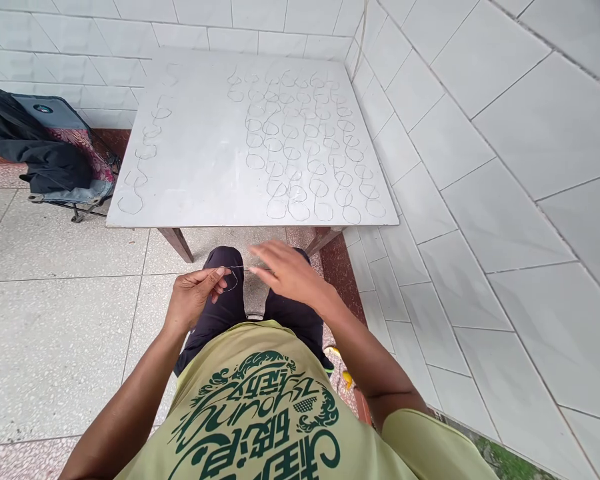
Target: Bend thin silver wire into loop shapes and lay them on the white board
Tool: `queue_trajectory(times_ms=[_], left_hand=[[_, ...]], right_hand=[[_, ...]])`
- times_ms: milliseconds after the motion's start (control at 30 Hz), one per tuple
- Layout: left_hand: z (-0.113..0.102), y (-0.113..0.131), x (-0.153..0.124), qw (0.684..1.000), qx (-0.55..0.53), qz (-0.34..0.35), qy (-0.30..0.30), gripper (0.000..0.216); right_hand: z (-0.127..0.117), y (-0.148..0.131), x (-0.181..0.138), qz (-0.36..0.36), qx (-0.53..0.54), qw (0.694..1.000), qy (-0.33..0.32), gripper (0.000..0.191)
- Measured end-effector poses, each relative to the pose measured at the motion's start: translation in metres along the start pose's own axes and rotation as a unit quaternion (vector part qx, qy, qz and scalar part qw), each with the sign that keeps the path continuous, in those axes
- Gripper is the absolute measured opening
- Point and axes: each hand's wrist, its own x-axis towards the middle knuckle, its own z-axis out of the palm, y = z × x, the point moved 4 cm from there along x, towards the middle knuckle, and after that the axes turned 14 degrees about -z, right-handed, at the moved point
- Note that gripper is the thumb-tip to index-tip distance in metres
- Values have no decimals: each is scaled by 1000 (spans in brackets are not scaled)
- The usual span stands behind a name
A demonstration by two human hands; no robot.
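Note:
My left hand (194,297) pinches one end of a thin wire loop (234,279) above my knees. My right hand (286,270) is at the wire's other end, its fingers smeared by motion, so I cannot make out its grip. In front of me stands a low white table (205,160). Several bent wire loops (305,140) lie in rows on its right half, and a single column of wire loops (147,143) runs down its left side.
A white tiled wall (480,167) rises on the right and behind the table. A folding chair with dark clothes (50,150) stands at the left. The floor (55,320) is pale speckled tile.

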Motion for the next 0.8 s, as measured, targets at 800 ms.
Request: queue_trajectory(times_ms=[800], left_hand=[[6, -23, 1, 999, -17, -40, -30, 38]], right_hand=[[68, 3, -24, 177, 221, 957, 54, 33]])
